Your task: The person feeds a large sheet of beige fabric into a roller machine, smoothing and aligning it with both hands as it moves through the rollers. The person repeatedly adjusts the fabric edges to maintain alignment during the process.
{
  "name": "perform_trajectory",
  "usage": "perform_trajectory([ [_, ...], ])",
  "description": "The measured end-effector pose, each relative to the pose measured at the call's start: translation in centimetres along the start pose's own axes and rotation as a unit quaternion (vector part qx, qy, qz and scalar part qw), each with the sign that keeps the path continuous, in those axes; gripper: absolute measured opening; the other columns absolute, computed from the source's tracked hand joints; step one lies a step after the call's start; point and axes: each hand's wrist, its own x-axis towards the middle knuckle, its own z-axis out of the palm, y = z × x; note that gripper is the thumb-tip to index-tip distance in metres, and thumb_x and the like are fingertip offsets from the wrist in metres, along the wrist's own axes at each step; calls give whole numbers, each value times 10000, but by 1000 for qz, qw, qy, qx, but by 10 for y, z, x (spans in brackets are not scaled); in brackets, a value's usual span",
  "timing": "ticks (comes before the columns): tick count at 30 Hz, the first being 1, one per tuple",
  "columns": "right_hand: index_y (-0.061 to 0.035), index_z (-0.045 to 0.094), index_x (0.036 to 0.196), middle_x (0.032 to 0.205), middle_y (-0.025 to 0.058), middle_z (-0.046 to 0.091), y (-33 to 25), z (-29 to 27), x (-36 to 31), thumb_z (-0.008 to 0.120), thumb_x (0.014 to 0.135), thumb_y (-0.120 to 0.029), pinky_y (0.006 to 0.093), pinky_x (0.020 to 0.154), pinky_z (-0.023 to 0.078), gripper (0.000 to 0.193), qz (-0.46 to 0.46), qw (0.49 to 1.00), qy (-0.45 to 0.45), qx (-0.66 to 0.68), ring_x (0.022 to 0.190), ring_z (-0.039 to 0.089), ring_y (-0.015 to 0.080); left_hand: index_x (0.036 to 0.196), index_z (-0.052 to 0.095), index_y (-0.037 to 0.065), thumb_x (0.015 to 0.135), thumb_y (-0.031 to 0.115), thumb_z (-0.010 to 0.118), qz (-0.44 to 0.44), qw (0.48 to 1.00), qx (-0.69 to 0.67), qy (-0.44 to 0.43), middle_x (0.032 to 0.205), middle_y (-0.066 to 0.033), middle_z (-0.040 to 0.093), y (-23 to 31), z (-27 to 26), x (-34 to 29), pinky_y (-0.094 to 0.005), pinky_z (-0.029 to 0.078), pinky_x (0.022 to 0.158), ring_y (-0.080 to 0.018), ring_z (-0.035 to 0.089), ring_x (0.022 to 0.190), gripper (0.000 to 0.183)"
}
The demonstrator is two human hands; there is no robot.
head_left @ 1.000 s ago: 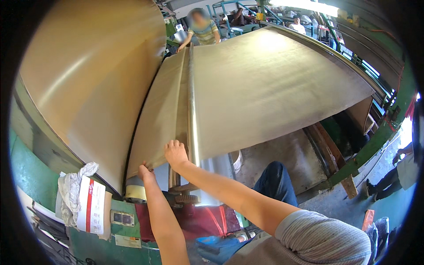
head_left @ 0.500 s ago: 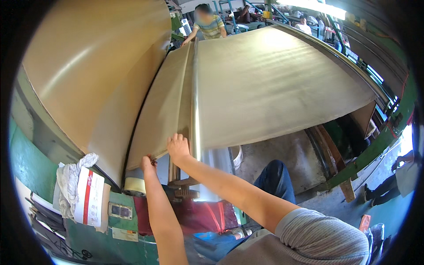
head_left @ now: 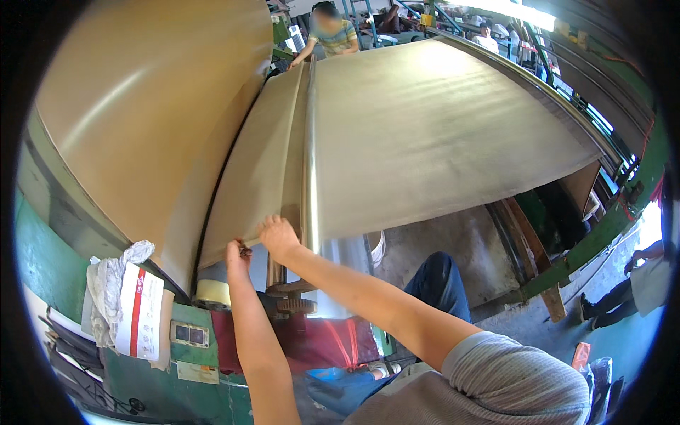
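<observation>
Beige sheet (head_left: 439, 134): spreads on both sides of a shiny roller (head_left: 309, 163), beside a tan drum (head_left: 142, 120).
Left hand (head_left: 238, 256): pinches the sheet's near edge.
Right hand (head_left: 278, 236): curled at that edge, near the roller; grip cannot be told.
Far end: a co-worker (head_left: 338, 41) in stripes, one arm toward the sheet.

A huge, glossy tan drum (head_left: 149, 106) walls off the left of the frame; a long, shiny metal roller (head_left: 310, 156) obstructs the centre. Right of centre, between the broad beige sheet (head_left: 439, 134) and grey floor (head_left: 453, 258), a hand could pass.
</observation>
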Motion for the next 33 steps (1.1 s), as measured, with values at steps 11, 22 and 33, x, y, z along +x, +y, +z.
perform_trajectory([
  [11, -19, 589, 942, 965, 131, 570, 16, 6, -6, 605, 711, -89, 335, 756, 473, 241, -23, 999, -16, -17, 937, 558, 272, 887, 586, 0, 714, 41, 572, 42, 955, 21, 292, 807, -149, 603, 2, 48, -39, -342, 483, 485, -242, 577, 612, 179],
  [22, -19, 574, 925, 931, 136, 569, 18, 16, -3, 635, 662, -65, 335, 747, 474, 274, 84, 995, -5, -46, 915, 563, 269, 873, 603, -32, 737, 25, 480, 46, 954, 84, 285, 783, -146, 609, 4, 51, -41, -312, 361, 362, -203, 514, 461, 192],
  [33, -33, 592, 899, 963, 133, 579, 8, 12, -2, 620, 640, -32, 342, 746, 486, 261, -113, 994, -1, 7, 912, 563, 259, 826, 591, -1, 759, 38, 485, -20, 997, 65, 41, 658, -79, 557, -9, 30, -18, -308, 392, 394, -180, 512, 498, 131],
])
